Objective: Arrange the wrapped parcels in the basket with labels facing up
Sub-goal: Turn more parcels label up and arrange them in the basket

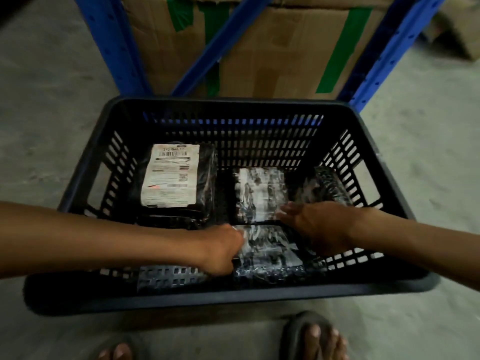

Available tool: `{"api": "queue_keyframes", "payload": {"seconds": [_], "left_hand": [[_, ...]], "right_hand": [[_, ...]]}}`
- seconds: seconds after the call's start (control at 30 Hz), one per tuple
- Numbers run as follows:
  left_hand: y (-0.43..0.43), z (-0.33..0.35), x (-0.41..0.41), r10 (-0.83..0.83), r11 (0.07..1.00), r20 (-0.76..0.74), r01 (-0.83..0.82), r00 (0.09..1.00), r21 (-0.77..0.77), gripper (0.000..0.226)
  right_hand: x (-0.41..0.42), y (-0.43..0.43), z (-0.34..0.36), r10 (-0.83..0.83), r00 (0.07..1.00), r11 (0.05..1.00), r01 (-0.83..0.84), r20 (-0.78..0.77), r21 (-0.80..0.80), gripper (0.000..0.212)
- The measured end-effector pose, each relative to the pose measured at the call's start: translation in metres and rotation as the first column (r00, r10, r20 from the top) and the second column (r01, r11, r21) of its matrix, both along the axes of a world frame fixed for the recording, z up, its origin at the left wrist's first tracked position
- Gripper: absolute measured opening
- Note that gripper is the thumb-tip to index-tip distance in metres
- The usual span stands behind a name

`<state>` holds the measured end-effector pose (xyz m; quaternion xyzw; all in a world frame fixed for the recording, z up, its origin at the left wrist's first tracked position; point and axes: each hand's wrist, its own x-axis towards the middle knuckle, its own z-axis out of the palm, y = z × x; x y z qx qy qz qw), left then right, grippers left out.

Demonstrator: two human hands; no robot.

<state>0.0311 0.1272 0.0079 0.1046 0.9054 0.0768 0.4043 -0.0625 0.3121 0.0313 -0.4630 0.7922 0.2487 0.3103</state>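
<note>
A black slatted plastic basket [233, 106] stands on the floor below me. At its back left lies a black wrapped parcel [205, 178] with its white label up. A second parcel [259, 193] lies in the middle, its pale face blurred. At the near side a third wrapped parcel [270, 253] sits between my hands. My left hand [220, 249] grips its left edge. My right hand [317, 224] rests on its right side, fingers spread, also touching the middle parcel. Another dark parcel [330, 185] leans against the right wall.
A large cardboard box [272, 48] with green tape stands behind the basket, inside a blue metal rack frame [114, 48]. Grey concrete floor surrounds the basket. My feet in sandals [311, 336] are right at the basket's near rim.
</note>
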Motion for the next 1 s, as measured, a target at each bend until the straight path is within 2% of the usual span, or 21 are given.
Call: {"api": "queue_keyframes", "payload": {"seconds": [0.03, 0.1, 0.2, 0.27, 0.33, 0.5, 0.63, 0.7, 0.77, 0.8, 0.87, 0.93, 1.0], "left_hand": [[0.003, -0.006, -0.008, 0.067, 0.998, -0.004, -0.067, 0.998, -0.006, 0.055], [0.008, -0.018, -0.025, 0.147, 0.989, -0.039, -0.147, 0.988, -0.011, 0.054], [0.015, -0.038, -0.046, 0.133, 0.985, -0.169, -0.150, 0.977, -0.090, 0.069], [0.017, -0.056, -0.057, 0.127, 0.975, -0.206, -0.160, 0.970, -0.152, 0.085], [0.022, -0.073, -0.064, 0.127, 0.963, -0.207, -0.171, 0.970, -0.211, 0.092], [0.030, -0.089, -0.074, 0.098, 0.945, -0.239, -0.166, 0.966, -0.283, 0.090], [0.022, -0.083, -0.080, 0.045, 0.953, -0.222, -0.109, 0.974, -0.281, 0.086], [0.019, -0.076, -0.080, 0.138, 0.967, -0.234, -0.183, 0.962, -0.180, 0.095], [0.014, -0.061, -0.079, 0.335, 0.942, -0.220, -0.333, 0.916, 0.049, 0.098], [0.011, -0.052, -0.079, 0.419, 0.906, -0.227, -0.389, 0.879, 0.168, 0.091], [0.002, -0.029, -0.077, 0.503, 0.854, -0.275, -0.424, 0.819, 0.301, 0.063], [-0.011, 0.000, -0.075, 0.565, 0.807, -0.279, -0.452, 0.776, 0.379, 0.045], [-0.030, 0.032, -0.075, 0.700, 0.672, -0.196, -0.541, 0.687, 0.505, 0.041]], "right_hand": [[-0.005, 0.000, -0.008, 0.007, 0.998, 1.000, -0.009, -0.055, -0.026, 0.093], [-0.014, -0.004, -0.026, 0.030, 0.986, 0.996, -0.044, -0.166, -0.082, 0.083], [-0.028, -0.015, -0.055, 0.054, 0.956, 0.992, -0.085, -0.289, -0.097, 0.078], [-0.036, -0.020, -0.074, 0.046, 0.952, 0.994, -0.075, -0.302, -0.085, 0.074], [-0.040, -0.021, -0.094, 0.037, 0.955, 0.995, -0.063, -0.295, -0.077, 0.069], [-0.038, -0.024, -0.127, -0.052, 0.946, 0.983, -0.008, -0.320, -0.182, 0.053], [-0.039, -0.029, -0.112, 0.007, 0.948, 0.993, -0.044, -0.318, -0.108, 0.057], [-0.047, -0.032, -0.086, 0.021, 0.977, 0.989, -0.052, -0.212, -0.139, 0.057], [-0.065, -0.034, -0.047, 0.011, 0.997, 0.967, -0.029, -0.070, -0.255, 0.040], [-0.076, -0.033, -0.025, 0.008, 1.000, 0.954, -0.011, -0.012, -0.299, 0.035], [-0.094, -0.025, 0.017, -0.067, 0.990, 0.908, 0.112, 0.123, -0.403, 0.038], [-0.104, -0.010, 0.049, -0.187, 0.913, 0.800, 0.355, 0.362, -0.483, 0.041], [-0.107, 0.006, 0.067, -0.271, 0.707, 0.586, 0.659, 0.653, -0.471, 0.039]]}}
